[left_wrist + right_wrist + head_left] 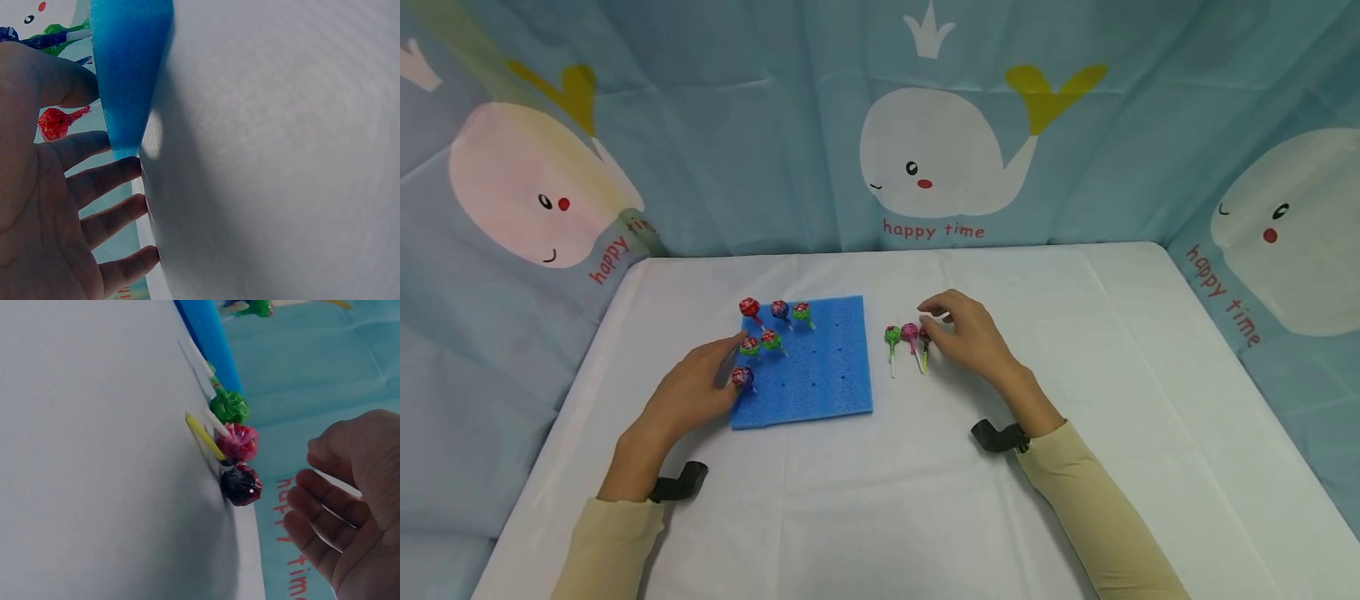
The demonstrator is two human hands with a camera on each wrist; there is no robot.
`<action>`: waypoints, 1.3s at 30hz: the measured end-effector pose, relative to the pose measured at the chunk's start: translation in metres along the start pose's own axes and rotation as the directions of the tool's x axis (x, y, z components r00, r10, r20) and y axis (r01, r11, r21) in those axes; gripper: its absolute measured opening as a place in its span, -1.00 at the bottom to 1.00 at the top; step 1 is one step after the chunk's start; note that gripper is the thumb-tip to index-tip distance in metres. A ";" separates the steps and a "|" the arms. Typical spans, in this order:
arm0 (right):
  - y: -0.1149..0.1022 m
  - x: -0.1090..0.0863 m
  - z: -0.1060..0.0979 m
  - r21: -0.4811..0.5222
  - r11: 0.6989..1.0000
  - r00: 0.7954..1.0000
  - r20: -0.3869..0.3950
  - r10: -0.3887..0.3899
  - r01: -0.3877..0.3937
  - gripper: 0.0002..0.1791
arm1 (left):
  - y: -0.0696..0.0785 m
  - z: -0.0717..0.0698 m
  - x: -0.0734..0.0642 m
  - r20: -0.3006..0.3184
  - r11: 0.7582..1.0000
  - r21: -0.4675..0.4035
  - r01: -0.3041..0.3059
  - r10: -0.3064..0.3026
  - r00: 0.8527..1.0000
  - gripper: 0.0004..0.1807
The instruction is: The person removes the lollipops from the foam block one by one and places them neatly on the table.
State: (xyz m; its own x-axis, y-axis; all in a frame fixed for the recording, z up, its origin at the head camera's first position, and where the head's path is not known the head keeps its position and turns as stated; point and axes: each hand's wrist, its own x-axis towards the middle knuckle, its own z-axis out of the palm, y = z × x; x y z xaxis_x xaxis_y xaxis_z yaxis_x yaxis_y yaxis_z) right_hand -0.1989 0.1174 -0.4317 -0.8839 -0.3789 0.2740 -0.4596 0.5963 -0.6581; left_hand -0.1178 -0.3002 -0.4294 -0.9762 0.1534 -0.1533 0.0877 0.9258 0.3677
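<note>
Head view: my left fingers (724, 344) are lying relaxed at the left edge of the blue foam board (835, 393), grasping nothing. Six lollipops (771, 339) are standing stuck in it. Right of it, a green lollipop (892, 335) and a pink lollipop (910, 332) are lying on the worktop (887, 500), sticks toward me, my right fingers (943, 300) hovering close.

Left wrist: thumb and forefinger appear to be touching the board's edge. Foam's probably light, squashy; bracing beats squeezing.

Right wrist: fingers are curving loosely, released, just beside the dark lollipop (242, 485). Likely light, hard-headed, wrapper slightly slippery; I'm favouring a pinch on the head, sparing the thin stick.
</note>
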 end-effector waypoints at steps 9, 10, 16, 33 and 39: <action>-0.011 0.000 0.001 0.015 0.999 0.999 0.007 -0.044 0.044 -0.73 | 0.000 0.000 0.001 -0.008 1.000 -0.002 0.002 -0.002 1.000 -0.18; -0.012 0.000 0.001 0.012 0.999 0.999 0.008 -0.047 0.047 -0.73 | 0.000 0.000 0.001 -0.009 1.000 -0.001 0.002 -0.002 1.000 -0.18; -0.016 0.000 0.002 0.005 0.997 0.997 0.009 -0.080 0.080 -0.72 | 0.000 -0.002 0.002 -0.014 1.000 -0.003 0.000 0.000 1.000 -0.18; -0.020 0.001 0.008 0.027 0.996 0.995 0.058 -0.083 0.082 -0.73 | -0.001 -0.001 0.003 -0.014 1.000 -0.006 0.011 -0.011 1.000 -0.17; -0.023 -0.005 0.016 0.011 0.996 0.993 0.076 -0.090 0.090 -0.74 | -0.002 0.001 0.001 -0.016 1.000 0.002 0.004 -0.004 1.000 -0.18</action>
State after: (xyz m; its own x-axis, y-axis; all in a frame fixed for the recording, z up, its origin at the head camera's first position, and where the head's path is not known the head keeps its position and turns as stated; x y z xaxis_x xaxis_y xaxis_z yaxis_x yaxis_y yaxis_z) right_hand -0.1829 0.0942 -0.4288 -0.8296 -0.4841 0.2783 -0.5362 0.5519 -0.6386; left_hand -0.1184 -0.3013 -0.4306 -0.9797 0.1438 -0.1398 0.0839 0.9270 0.3655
